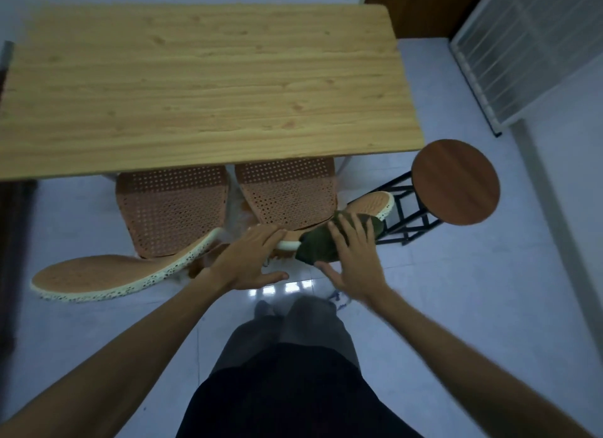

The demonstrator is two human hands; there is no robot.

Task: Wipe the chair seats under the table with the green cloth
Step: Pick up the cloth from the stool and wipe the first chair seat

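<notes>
Two orange perforated chairs are pushed under the wooden table [202, 88]. The left chair's seat [169, 209] and the right chair's seat [287, 192] stick out from the table's near edge. Their cream-rimmed backrests curve toward me. My left hand [251, 258] grips the top rim of the right chair's backrest [368, 204]. My right hand [352, 258] presses the dark green cloth [321, 243] flat against that same backrest rim, fingers spread over the cloth.
A round brown stool [455, 181] on a black metal frame stands just right of the chairs. A white wire rack [528, 49] leans at the far right. The left chair's backrest [107, 274] juts out low left. My legs stand on the glossy tiled floor [473, 290].
</notes>
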